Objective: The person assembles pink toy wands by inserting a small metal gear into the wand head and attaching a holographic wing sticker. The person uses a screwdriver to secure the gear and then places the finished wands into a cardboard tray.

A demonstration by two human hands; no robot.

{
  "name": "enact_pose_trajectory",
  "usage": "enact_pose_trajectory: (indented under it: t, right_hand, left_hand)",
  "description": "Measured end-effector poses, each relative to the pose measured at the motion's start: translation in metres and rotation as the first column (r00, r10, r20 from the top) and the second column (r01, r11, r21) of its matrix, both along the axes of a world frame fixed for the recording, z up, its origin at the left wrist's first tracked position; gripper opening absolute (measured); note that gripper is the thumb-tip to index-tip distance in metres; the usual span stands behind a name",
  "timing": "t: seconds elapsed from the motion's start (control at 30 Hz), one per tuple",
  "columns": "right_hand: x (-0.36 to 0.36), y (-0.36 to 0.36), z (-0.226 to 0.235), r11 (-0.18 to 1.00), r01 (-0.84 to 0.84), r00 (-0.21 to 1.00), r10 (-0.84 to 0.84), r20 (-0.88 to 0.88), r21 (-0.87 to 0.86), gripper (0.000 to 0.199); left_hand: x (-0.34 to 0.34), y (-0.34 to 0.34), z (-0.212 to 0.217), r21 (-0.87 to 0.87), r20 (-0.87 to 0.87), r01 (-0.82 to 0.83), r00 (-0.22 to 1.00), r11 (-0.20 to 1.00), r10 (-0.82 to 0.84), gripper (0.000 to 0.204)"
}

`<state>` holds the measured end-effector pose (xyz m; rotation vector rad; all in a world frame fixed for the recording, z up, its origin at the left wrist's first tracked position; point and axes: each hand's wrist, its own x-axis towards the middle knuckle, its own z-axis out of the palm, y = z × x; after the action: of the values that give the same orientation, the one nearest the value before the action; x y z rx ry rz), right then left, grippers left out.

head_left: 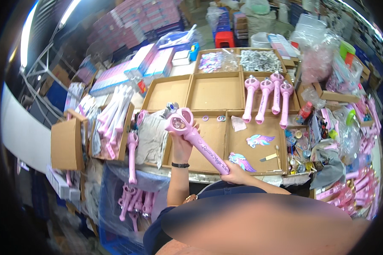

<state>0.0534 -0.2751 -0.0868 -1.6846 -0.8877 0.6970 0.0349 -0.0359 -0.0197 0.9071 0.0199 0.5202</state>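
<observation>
A pink toy wand [206, 151] lies slantwise in front of me, its round window head up to the left with a silvery piece on top. My left hand [182, 142] is closed around it just below the head, a dark band on the wrist. Around the lower end of the handle my right hand [236, 173] is closed. Beneath and beyond the wand are shallow cardboard trays [215, 91]. Two wing-shaped pieces in purple and blue, an upper wing [259, 140] and a lower wing [241, 162], lie in the tray right of the wand.
Several pink wands [264, 100] rest in the back right tray. White wand parts fill a cardboard box [125, 144] at left. More wands lie in a plastic-lined blue crate [108, 233] below. Bagged pink items [357, 182] crowd the right; a small red bottle [304, 110] stands there.
</observation>
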Motion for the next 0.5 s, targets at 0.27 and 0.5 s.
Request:
enact_pose_trajectory:
  t: [0.27, 0.5]
  right_hand:
    - [0.03, -0.025, -0.063, 0.905, 0.416, 0.877, -0.424, -0.224, -0.087, 0.045]
    - [0.11, -0.041, -0.07, 0.759, 0.651, 0.743, -0.642, -0.19, -0.02, 0.044]
  left_hand:
    - [-0.044, -0.023, -0.171, 0.917, -0.164, 0.394, 0.516, -0.063, 0.841, 0.061]
    - [-0.084, -0.028, -0.246, 0.969, 0.097, 0.121, 0.611, -0.213, 0.786, 0.024]
